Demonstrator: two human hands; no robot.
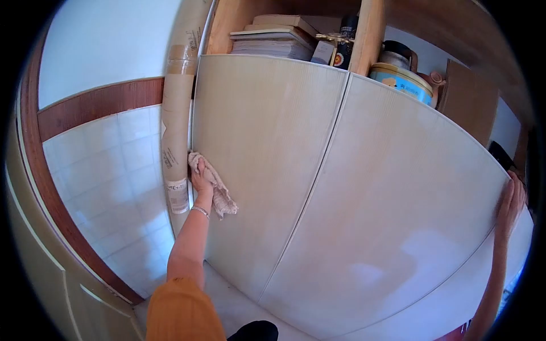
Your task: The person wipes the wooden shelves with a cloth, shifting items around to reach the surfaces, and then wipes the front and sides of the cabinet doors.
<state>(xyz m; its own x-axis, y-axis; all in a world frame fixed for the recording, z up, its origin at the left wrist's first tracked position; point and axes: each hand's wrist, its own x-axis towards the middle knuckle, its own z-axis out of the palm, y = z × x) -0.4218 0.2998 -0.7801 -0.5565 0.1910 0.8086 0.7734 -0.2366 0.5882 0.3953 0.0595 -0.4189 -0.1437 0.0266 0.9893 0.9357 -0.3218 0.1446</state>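
My left hand (201,179) is closed on a pale, crumpled cleaning cloth (220,190). It presses the cloth against the left edge of a light wood-look cabinet door (264,131), and part of the cloth hangs below the fingers. At the far right, my right hand (511,203) rests on the upper outer edge of another cabinet door (398,187). Its fingers point upward, stretched out and close together, and no loose object shows in them.
A long cardboard tube (176,108) stands beside the left door. Open shelves above hold stacked books (273,44), a dark bottle (345,42), a blue round tin (401,82) and a cardboard piece (469,102). A tiled wall (108,170) and panelled door (40,267) lie left.
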